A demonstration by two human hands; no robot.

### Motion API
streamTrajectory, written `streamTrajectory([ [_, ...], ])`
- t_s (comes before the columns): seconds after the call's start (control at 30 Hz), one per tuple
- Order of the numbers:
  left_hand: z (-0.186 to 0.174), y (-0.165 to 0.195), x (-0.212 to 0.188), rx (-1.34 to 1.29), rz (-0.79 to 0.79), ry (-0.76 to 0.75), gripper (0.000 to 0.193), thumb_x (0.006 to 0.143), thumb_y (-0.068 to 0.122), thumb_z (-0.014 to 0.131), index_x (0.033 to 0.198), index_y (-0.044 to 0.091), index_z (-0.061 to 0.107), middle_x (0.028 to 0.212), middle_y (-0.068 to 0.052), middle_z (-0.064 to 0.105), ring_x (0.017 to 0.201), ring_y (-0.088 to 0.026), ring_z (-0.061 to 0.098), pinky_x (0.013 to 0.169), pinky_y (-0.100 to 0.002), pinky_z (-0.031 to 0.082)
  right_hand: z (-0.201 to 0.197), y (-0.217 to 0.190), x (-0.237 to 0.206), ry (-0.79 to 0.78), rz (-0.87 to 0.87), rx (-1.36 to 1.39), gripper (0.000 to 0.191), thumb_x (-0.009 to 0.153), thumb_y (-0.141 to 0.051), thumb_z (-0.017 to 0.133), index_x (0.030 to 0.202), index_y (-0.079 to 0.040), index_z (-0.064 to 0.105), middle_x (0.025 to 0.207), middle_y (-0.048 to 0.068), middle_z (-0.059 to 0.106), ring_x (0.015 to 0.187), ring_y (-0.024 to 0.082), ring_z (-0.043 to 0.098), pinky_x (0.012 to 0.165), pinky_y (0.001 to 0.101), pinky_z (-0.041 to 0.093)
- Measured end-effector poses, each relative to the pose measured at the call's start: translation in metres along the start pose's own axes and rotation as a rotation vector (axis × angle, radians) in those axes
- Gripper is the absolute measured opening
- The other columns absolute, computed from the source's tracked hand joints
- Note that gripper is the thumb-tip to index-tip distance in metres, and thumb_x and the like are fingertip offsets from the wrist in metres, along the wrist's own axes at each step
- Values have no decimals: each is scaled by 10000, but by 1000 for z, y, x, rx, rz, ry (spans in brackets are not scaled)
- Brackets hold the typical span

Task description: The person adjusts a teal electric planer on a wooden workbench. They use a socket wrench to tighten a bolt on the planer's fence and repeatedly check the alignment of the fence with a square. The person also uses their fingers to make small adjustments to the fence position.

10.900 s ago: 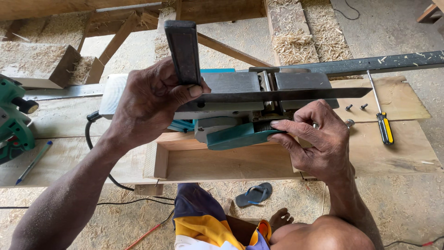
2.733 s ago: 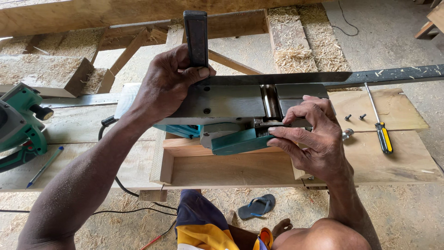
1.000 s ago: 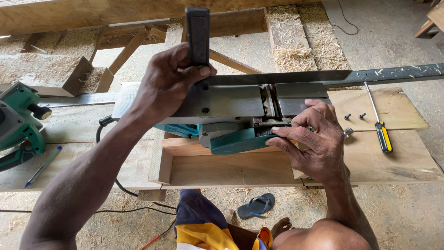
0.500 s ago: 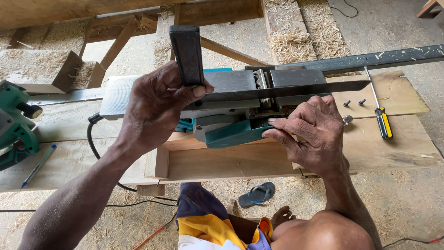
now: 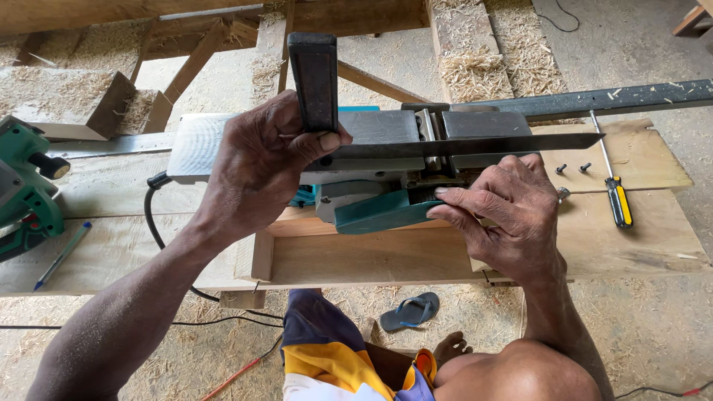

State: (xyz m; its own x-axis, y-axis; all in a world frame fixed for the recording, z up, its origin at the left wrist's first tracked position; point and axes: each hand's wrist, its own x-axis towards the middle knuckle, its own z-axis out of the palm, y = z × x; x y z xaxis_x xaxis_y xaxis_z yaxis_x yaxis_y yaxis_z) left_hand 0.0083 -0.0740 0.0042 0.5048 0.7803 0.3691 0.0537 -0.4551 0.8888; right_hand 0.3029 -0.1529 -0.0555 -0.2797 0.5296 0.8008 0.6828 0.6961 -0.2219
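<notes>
An electric hand planer with a grey metal sole and teal body lies upturned across an open wooden box on the bench. My left hand grips a steel try square, its dark stock standing upright and its thin blade laid flat along the planer's sole. My right hand rests on the planer's right side, fingertips pinching at the cutter drum area beside the teal cover.
A yellow-handled screwdriver and two loose screws lie on the plank to the right. A green power tool and a blue pen sit at left. A black cord hangs below. Sawdust and a blue sandal cover the floor.
The square's blade has stayed on the planer's sole throughout. My right hand's fingers shifted slightly at the cutter drum. The view tilted a little; nothing was picked up or let go.
</notes>
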Motion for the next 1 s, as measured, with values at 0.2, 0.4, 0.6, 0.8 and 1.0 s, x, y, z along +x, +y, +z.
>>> streamTrajectory([
  [0.2, 0, 0, 2, 14, -22, 10, 162, 1002, 99, 665, 1148, 41, 625, 1092, -62, 760, 1113, -132, 737, 1040, -330, 631, 0, 0, 2, -17, -6, -6, 293, 815, -251, 900, 1063, -167, 768, 722, -52, 583, 683, 127, 468, 760, 365, 327],
  [0.4, 0, 0, 3, 63, -21, 18, 157, 995, 97, 671, 1139, 46, 633, 1085, -58, 764, 1100, -132, 741, 1034, -330, 635, 1, 1, 2, -19, -10, -10, 295, 828, -249, 891, 1088, -174, 771, 712, -55, 582, 676, 127, 470, 763, 363, 320],
  [0.6, -2, -2, 3, 56, -4, 6, 132, 1005, 80, 657, 1130, 45, 635, 1088, -64, 762, 1110, -139, 740, 1043, -339, 632, 4, 4, 0, -7, -17, -13, 281, 847, -278, 878, 1075, -168, 754, 725, -48, 585, 695, 128, 488, 780, 362, 344],
  [0.8, -2, -3, 3, 24, 4, -1, 125, 1012, 75, 650, 1130, 42, 626, 1084, -70, 752, 1117, -150, 738, 1045, -353, 600, 5, 6, -3, -5, -15, -20, 277, 840, -293, 883, 1051, -168, 754, 692, -45, 559, 675, 131, 470, 768, 361, 344],
  [1.0, -2, -3, 4, 37, 21, -5, 138, 1011, 81, 646, 1140, 38, 624, 1092, -73, 753, 1121, -153, 738, 1055, -353, 631, 4, 7, -3, -10, -17, -8, 279, 849, -286, 877, 1071, -170, 754, 724, -54, 596, 694, 120, 493, 776, 359, 342],
])
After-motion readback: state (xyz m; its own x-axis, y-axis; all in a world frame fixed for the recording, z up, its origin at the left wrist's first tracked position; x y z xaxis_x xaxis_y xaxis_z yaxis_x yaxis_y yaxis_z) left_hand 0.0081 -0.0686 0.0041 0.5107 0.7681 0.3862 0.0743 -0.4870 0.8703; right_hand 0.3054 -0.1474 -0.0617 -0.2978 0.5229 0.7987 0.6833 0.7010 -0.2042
